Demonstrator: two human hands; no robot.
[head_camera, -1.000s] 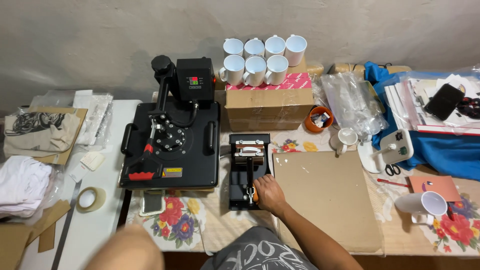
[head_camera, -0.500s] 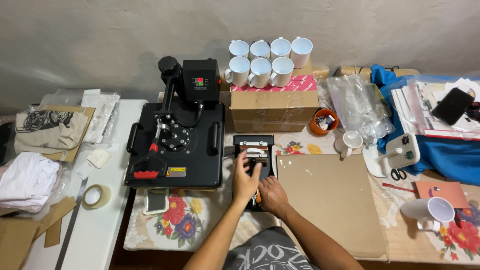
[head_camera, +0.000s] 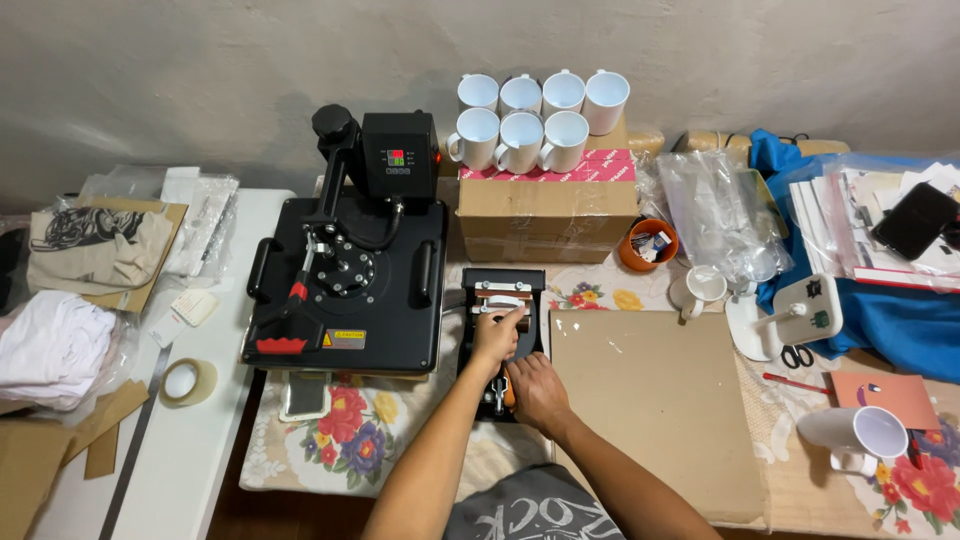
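While both hands work at the small black mug press (head_camera: 500, 300), noted: left hand (head_camera: 497, 335) resting on the press's middle, fingers curled over the white mug clamped inside; right hand (head_camera: 535, 390) lower, closed around the press's handle at the near end. Mug press sitting on the floral cloth (head_camera: 340, 430), just right of the large black flat heat press (head_camera: 350, 290), just left of the brown board (head_camera: 650, 390). Behind: cardboard box (head_camera: 545, 210) topped with white mugs (head_camera: 520, 120). Far left: tape roll (head_camera: 187, 382).
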